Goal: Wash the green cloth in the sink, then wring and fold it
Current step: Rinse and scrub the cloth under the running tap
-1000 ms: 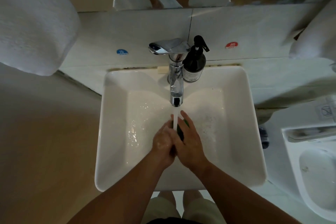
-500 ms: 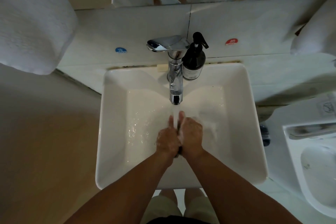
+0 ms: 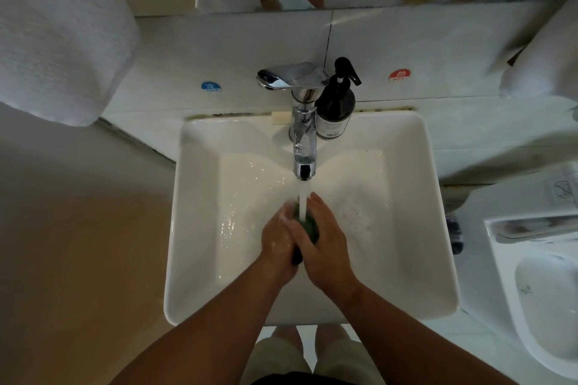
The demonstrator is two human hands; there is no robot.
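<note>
Head cam: green cloth sits squeezed between both palms under the tap, mid sink, long axis running toward the tap; left hand cups it, right hand wraps over, both grips closed on it

dark pump bottle beside chrome faucet

A bathroom: white sink, chrome faucet, soap bottle, toilet.
</note>
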